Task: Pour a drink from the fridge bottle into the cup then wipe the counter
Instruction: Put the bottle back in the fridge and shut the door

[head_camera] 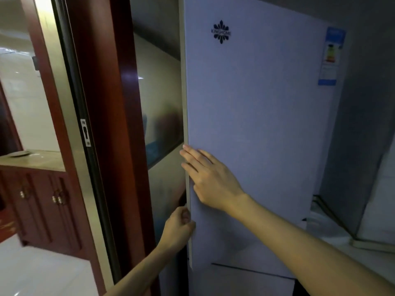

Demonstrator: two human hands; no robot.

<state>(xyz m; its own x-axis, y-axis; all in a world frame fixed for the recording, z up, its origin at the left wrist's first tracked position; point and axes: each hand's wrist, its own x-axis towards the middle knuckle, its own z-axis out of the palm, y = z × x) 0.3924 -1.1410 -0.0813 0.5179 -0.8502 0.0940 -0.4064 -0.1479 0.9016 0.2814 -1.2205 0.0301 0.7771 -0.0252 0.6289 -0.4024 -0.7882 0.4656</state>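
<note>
Both hands at the fridge door [256, 124], centre frame.
Left hand [179, 226] curled round its edge, apparently gripping; right hand [210, 178] flat, fingers spread, holding nothing.

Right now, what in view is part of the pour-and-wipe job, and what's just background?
Job: fridge door; left hand gripping its edge; right hand flat on its front.
Background: energy label; wooden cabinet; red door frame. No bottle or cup visible.
</note>
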